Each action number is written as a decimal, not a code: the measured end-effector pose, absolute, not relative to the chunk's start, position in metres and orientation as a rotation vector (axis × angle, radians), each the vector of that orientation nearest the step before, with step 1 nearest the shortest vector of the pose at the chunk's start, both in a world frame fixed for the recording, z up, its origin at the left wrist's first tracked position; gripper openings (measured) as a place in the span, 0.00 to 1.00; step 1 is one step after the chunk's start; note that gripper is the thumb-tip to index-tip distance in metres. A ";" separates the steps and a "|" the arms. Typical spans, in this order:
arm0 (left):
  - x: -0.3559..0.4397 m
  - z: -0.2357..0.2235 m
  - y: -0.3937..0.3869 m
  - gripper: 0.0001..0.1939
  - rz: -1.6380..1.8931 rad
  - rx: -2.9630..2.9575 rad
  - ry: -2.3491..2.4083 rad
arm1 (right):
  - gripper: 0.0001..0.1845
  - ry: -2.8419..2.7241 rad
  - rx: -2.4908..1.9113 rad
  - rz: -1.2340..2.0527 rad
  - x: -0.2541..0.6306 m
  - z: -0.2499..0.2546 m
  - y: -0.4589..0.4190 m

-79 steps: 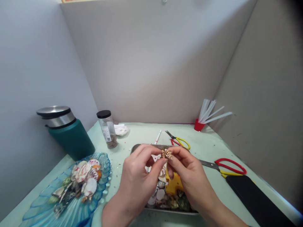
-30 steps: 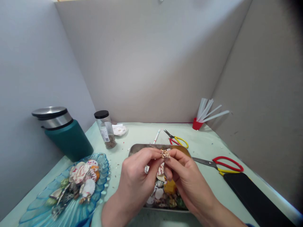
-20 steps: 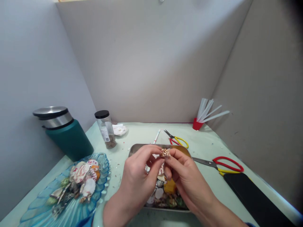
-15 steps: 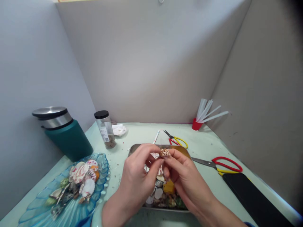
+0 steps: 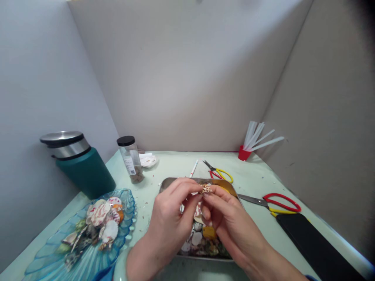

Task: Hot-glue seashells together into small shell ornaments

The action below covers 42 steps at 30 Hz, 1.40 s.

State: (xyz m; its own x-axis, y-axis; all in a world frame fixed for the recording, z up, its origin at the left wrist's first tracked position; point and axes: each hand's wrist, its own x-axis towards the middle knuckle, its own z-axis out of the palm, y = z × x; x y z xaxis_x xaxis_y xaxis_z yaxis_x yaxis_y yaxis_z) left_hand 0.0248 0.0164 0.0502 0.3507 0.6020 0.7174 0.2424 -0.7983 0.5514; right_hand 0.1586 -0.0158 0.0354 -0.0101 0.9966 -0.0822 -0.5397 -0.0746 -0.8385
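Note:
A small brown-and-white speckled seashell (image 5: 206,189) is pinched between my two hands, above a metal tray. My left hand (image 5: 172,208) grips its left side with thumb and forefinger. On the other side, the fingertips of my right hand (image 5: 227,210) close on the same shell. Beneath them, the metal tray (image 5: 166,182) holds several shells and a yellow piece (image 5: 209,233), partly covered by my hands. To the left, a blue scalloped glass dish (image 5: 43,261) carries a heap of shells (image 5: 101,214), white, pink-streaked, orange and green.
A teal bottle (image 5: 88,171) and a black-lidded jar (image 5: 131,160) stand at the left. Behind the tray lie a white marker (image 5: 193,168) and small scissors (image 5: 224,174). Larger scissors (image 5: 265,202) and a black phone-like slab (image 5: 310,242) are at the right. A red cup (image 5: 243,153) holds pale sticks.
Both hands stay over the tray. The speckled shell has turned slightly and shifted a little to the right between my fingertips.

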 end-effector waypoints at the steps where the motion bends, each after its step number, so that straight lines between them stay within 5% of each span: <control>1: 0.024 0.051 0.016 0.09 1.434 2.274 0.732 | 0.10 -0.717 -0.838 1.482 0.159 0.036 -0.016; 15: 0.024 0.048 0.016 0.09 1.437 2.259 0.716 | 0.08 -0.703 -0.816 1.507 0.160 0.037 -0.015; 27: 0.021 0.059 0.011 0.07 1.270 2.003 0.843 | 0.10 -0.991 -0.961 1.184 0.166 0.039 -0.017; 33: 0.022 0.065 0.012 0.08 1.143 1.633 0.880 | 0.03 -1.267 -1.111 0.672 0.173 0.038 -0.016; 42: 0.029 0.067 0.013 0.11 1.003 1.246 0.826 | 0.08 -1.587 -1.086 0.064 0.181 0.042 -0.014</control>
